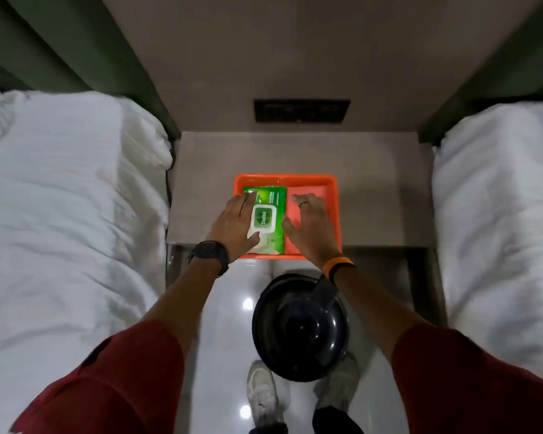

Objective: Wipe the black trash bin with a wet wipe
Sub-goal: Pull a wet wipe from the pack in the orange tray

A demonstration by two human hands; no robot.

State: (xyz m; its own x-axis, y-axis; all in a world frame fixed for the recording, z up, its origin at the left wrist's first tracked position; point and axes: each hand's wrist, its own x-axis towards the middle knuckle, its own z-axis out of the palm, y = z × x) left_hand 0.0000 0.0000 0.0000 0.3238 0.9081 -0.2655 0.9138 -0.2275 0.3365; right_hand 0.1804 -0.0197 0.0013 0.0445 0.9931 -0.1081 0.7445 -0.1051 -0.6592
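The left hand (235, 221) lies flat on the left edge of a green wipes pack (266, 219), fingers spread, thumb touching the near end of the pack's white flip lid (262, 217); the lid appears closed. The hand presses rather than grasps, nothing enclosed in it. The right hand (309, 225) hovers just right of the pack, fingers loosely spread and empty, over a pink cloth (308, 191); whether it touches the cloth cannot be told. Pack and cloth sit side by side in an orange tray (335, 195) on the bedside table (383, 198). The black trash bin (300, 327) stands on the glossy floor (226, 324), below and nearer the person than both hands, under the right wrist, lid on, untouched. White beds flank both forearms: left bed (60, 214), right bed (499, 198).
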